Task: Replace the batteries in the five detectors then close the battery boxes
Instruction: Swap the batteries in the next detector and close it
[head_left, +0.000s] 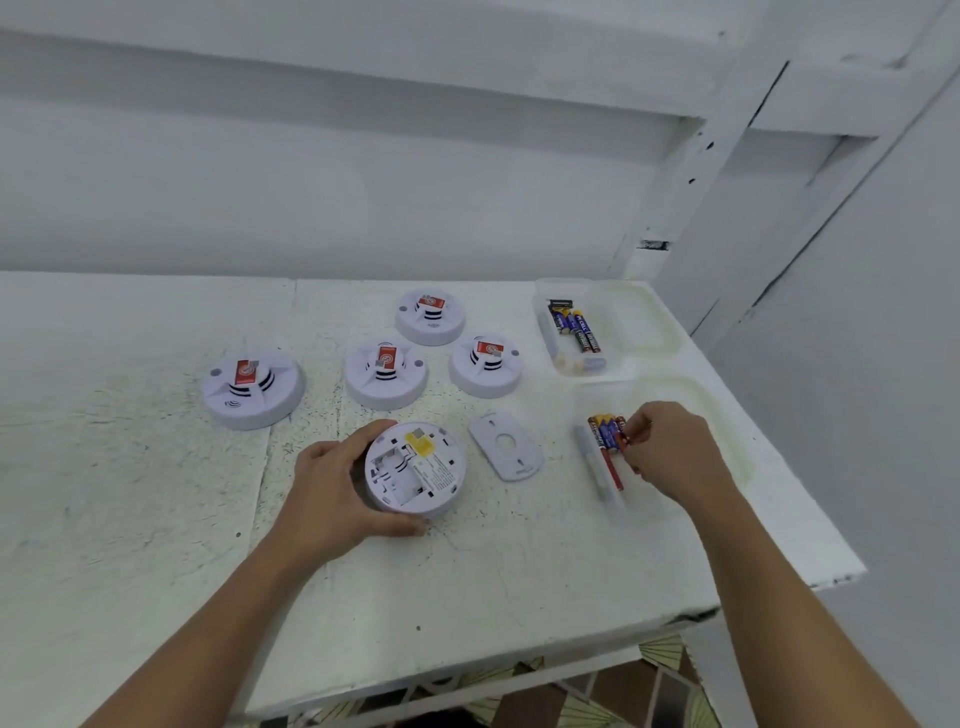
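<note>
Far left on the white table (130, 493) sits one detector (253, 387), three more (385, 373) clustered beyond. My left hand (332, 488) wraps the upturned detector (414, 470), its battery bay open and empty; the cover plate (505, 446) lies beside it. My right hand (670, 447) pinches a battery (623, 434) in the near clear tray (644, 499).

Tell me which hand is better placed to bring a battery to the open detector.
Right. The right hand is already at the batteries in the near tray, while the left hand steadies the open detector.
</note>
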